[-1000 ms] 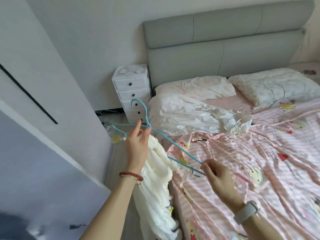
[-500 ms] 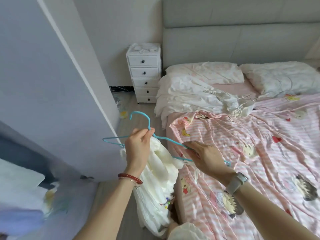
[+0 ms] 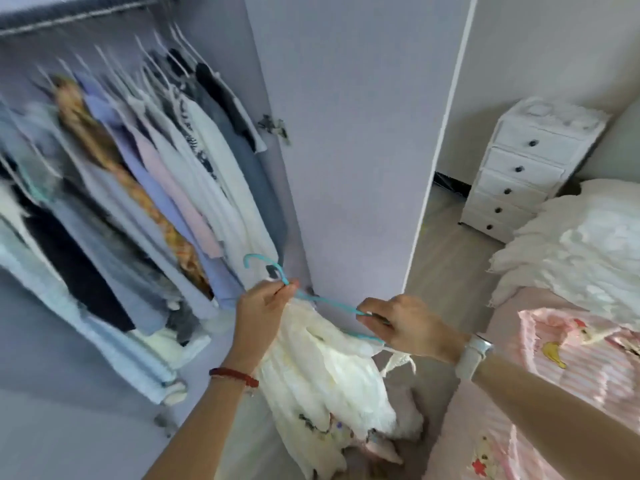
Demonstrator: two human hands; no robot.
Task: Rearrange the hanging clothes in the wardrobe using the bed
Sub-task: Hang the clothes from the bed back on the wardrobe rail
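Wardrobe (image 3: 346,140), left, open, its rail crowded with hanging clothes (image 3: 145,188); a second ago the view faced the bed (image 3: 554,393), now near right. White dress (image 3: 322,368) on blue hanger (image 3: 332,303), centre. Left hand (image 3: 263,313) pinches the hanger neck, right hand (image 3: 405,323) grips its end. Step: rehanging; next, find a rail gap.

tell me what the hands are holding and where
Both hold the blue hanger carrying a white garment: left hand below the hook, right hand at its shoulder end.
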